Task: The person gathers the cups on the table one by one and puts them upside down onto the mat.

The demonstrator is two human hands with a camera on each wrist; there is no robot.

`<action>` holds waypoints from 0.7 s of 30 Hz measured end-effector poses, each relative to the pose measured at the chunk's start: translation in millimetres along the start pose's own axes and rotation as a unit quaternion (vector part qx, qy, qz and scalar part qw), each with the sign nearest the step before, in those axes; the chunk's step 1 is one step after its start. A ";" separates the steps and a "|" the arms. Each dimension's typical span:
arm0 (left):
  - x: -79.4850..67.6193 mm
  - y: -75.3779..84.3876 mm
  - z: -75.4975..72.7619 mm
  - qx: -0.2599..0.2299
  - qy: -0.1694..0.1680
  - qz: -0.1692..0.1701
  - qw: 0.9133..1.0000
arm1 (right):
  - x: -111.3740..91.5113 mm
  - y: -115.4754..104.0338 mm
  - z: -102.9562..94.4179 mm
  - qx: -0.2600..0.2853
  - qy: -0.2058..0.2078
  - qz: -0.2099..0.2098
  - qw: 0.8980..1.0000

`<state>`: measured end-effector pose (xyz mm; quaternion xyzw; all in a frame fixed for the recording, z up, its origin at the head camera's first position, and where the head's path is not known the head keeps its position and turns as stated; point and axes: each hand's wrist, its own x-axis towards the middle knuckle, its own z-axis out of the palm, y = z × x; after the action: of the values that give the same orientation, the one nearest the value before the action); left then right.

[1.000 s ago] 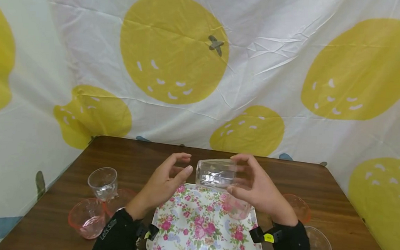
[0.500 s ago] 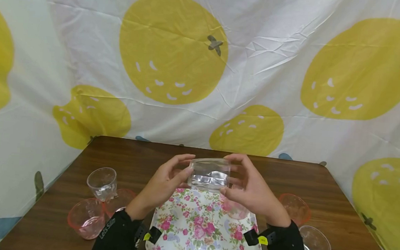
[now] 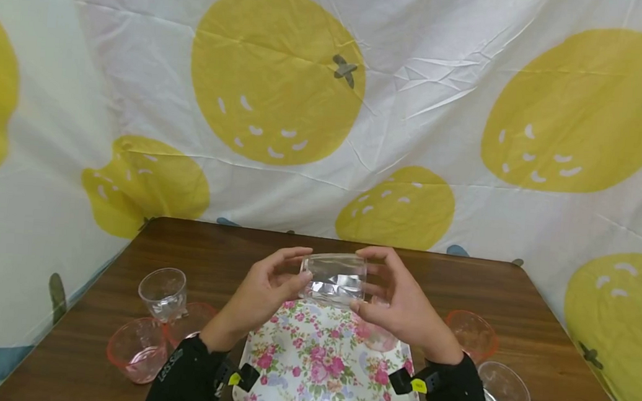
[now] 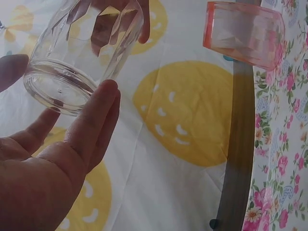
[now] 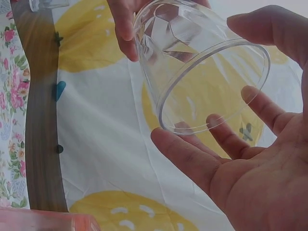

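Glass (image 3: 332,279) sideways; left hand (image 3: 255,298), apart one second ago, now grips base; right hand (image 3: 405,306) holds rim; two-handed grip, probably steadier.

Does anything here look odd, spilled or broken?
I can see no spill or breakage. The one slightly odd thing is the clear glass, held on its side in midair between the left grip and right grip, its mouth facing the right one. The backdrop cloth is also creased.

The bare left hand (image 3: 258,295) and bare right hand (image 3: 405,306), in black sleeves (image 3: 191,381), face each other, fingers (image 5: 187,156) curved, before the brown wooden tabletop (image 3: 228,250)'s far edge.
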<state>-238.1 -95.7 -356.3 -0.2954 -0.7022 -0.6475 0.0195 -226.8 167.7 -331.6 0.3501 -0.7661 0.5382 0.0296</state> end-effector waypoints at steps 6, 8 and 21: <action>0.6 -1.6 -0.6 -0.001 0.008 0.016 1.000 | 0.2 0.5 -0.4 0.007 -0.002 0.001 1.000; 0.5 -1.8 -0.7 -0.004 0.011 0.021 1.000 | 0.6 0.9 -0.4 0.010 -0.005 0.000 1.000; -0.3 1.9 1.3 -0.001 0.032 0.021 0.999 | -1.9 -3.7 -8.3 0.011 0.014 0.021 1.000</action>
<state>-236.5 -94.6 -354.9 -0.2892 -0.6941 -0.6569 0.0548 -225.9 175.1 -326.0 0.3268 -0.7665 0.5523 0.0255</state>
